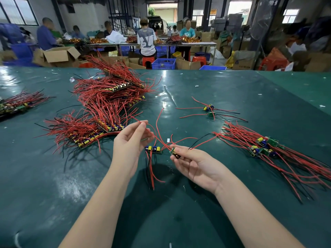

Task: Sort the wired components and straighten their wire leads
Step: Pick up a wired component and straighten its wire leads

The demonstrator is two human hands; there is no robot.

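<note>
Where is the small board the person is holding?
In the head view, the small board sits low-centre, pinched by the right hand, just right of another board.

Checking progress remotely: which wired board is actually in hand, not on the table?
The small board pinched in the right hand; the left hand pinches its red lead.

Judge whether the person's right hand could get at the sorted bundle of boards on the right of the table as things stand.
Probably yes, but not freely: nothing lies between the right hand and the sorted bundle, only bare green table. However, its fingers pinch a small board, whose red lead the left hand holds.
</note>
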